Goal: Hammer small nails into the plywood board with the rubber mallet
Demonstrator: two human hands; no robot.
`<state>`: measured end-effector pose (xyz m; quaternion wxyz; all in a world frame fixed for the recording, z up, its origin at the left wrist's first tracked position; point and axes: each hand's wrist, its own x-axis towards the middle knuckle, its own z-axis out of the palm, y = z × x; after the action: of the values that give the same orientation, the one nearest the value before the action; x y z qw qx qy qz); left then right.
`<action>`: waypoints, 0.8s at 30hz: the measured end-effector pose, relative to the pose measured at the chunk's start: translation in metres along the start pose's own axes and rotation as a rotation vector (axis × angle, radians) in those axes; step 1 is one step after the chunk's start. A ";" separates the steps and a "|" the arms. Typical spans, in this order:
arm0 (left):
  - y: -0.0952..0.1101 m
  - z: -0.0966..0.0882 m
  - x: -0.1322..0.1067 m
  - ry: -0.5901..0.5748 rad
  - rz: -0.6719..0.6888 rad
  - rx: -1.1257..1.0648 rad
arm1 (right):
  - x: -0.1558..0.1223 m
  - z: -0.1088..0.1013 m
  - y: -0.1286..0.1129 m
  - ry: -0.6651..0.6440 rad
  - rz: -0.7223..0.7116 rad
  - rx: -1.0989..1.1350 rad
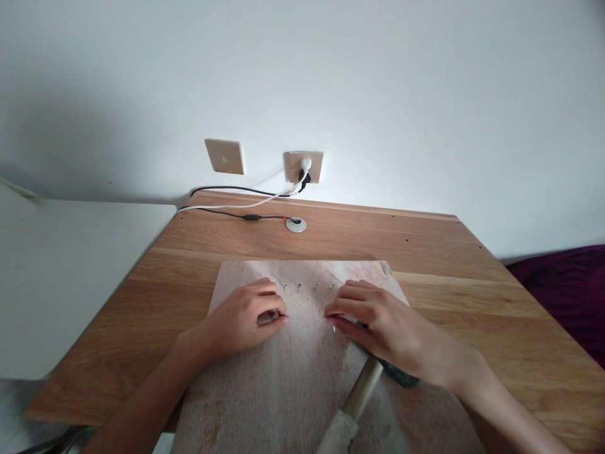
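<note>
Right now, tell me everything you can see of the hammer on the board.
The hammer lies on the pale board, slanting down to the left in view. Its shaft looks like wood, with a thicker, pale, rough-looking lower section cut off by the picture's bottom edge. The dark head is partly hidden by the right hand; whether they touch can't be told.

No text, label, brand, number or sign can be read on anything in the head view.
</note>
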<state>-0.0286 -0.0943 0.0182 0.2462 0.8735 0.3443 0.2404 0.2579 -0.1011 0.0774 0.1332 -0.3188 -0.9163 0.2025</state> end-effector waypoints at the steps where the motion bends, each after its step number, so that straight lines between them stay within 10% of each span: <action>1: 0.000 0.000 0.000 0.003 -0.001 0.000 | 0.005 0.002 -0.004 -0.026 0.008 -0.028; 24: -0.005 0.002 -0.001 0.073 -0.024 0.072 | 0.022 0.029 -0.044 -0.337 -0.071 0.007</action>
<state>-0.0305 -0.0919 0.0132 0.2048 0.8683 0.3717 0.2567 0.2065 -0.1272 0.0744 -0.0142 -0.2471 -0.9357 0.2514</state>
